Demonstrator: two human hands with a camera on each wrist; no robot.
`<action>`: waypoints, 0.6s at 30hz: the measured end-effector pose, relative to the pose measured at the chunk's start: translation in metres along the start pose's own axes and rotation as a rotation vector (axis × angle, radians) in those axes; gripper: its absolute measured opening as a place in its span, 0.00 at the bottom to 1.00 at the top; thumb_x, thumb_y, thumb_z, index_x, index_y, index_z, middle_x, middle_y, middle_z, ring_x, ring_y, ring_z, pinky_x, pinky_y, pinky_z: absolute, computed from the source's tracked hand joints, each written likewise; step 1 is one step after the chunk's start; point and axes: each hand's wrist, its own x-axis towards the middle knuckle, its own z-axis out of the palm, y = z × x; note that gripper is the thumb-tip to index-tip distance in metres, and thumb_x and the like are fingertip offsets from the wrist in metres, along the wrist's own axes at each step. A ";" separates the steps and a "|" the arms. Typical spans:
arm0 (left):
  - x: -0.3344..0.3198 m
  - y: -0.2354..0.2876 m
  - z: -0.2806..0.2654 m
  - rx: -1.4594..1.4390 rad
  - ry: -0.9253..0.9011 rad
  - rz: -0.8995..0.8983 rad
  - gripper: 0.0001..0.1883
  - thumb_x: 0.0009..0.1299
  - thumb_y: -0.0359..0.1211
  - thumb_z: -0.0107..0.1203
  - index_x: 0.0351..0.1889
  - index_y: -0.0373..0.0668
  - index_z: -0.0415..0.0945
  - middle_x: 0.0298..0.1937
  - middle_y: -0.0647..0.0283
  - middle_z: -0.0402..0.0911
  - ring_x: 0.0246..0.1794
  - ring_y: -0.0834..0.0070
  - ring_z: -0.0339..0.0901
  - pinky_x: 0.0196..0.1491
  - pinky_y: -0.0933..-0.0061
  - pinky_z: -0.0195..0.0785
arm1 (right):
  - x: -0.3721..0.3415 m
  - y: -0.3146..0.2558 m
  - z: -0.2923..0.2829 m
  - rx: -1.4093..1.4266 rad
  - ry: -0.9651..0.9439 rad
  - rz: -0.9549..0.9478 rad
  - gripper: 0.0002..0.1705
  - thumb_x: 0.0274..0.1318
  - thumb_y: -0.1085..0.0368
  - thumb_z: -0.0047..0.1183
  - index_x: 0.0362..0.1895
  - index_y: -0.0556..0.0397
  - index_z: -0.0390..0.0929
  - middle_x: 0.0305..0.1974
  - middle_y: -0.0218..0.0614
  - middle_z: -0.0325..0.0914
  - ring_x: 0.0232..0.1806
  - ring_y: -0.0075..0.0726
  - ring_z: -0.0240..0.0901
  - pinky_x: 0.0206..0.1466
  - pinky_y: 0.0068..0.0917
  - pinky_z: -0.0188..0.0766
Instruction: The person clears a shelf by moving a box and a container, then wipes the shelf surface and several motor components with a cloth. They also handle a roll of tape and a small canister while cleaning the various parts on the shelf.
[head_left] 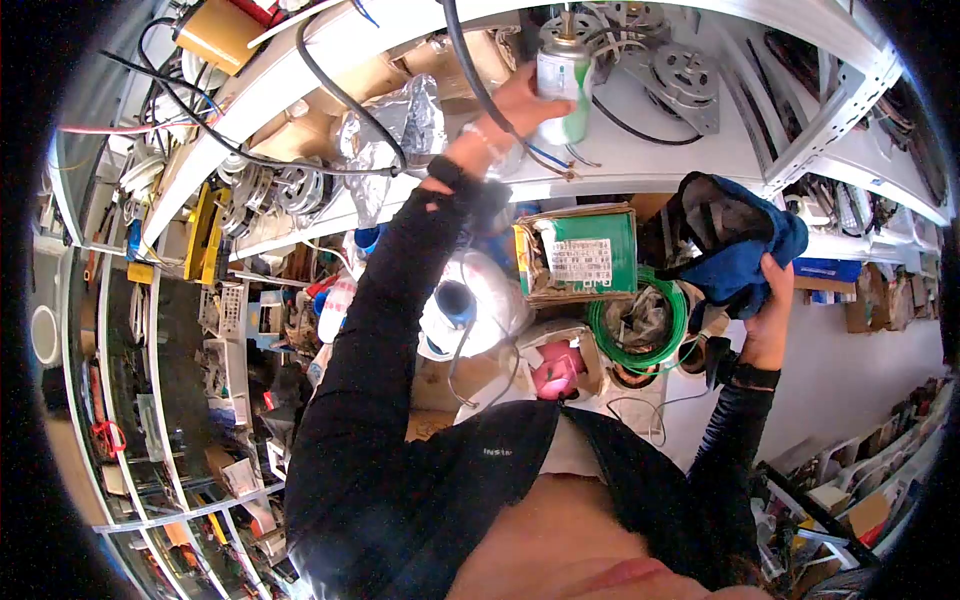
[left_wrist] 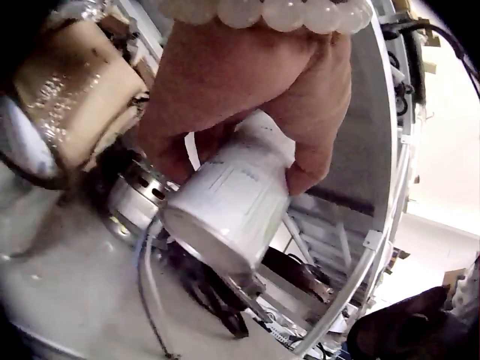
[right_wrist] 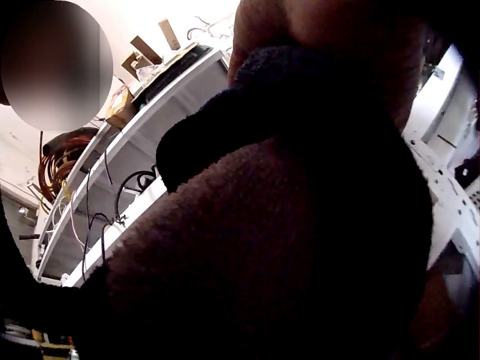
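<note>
L hand [head_left: 527, 105] has its fingers curled rnd a white/green spray can [head_left: 561, 78] over the white shelf [head_left: 725, 160]; R hand [head_left: 770, 312] grips a blue fabric bag [head_left: 777, 243], most fingers hidden tbh.

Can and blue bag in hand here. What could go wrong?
The black cable crosses the left hand in the head view, so it might snag as that hand withdraws. The can is close to the metal reel parts and could knock them. The blue bag in the right hand gapes open, so anything inside might spill.
</note>
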 end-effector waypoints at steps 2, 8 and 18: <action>0.025 -0.009 0.014 0.174 0.113 0.069 0.39 0.48 0.39 0.72 0.55 0.31 0.65 0.49 0.54 0.78 0.49 0.67 0.77 0.53 0.69 0.69 | -0.005 0.002 0.000 0.012 0.005 0.019 0.32 0.51 0.62 0.56 0.61 0.54 0.64 0.54 0.39 0.72 0.54 0.39 0.71 0.59 0.36 0.67; 0.078 -0.017 0.057 0.604 0.083 0.074 0.49 0.42 0.47 0.73 0.58 0.30 0.62 0.49 0.46 0.77 0.52 0.53 0.75 0.56 0.67 0.68 | -0.030 0.003 0.000 0.034 0.049 0.033 0.37 0.50 0.65 0.54 0.66 0.49 0.55 0.57 0.41 0.68 0.58 0.40 0.67 0.62 0.38 0.64; 0.087 -0.048 0.097 0.778 -0.051 -0.099 0.47 0.44 0.49 0.73 0.57 0.31 0.66 0.54 0.44 0.76 0.54 0.53 0.75 0.58 0.61 0.66 | -0.045 0.015 -0.032 0.062 0.100 0.009 0.34 0.49 0.69 0.58 0.62 0.56 0.63 0.53 0.38 0.71 0.52 0.37 0.70 0.56 0.33 0.68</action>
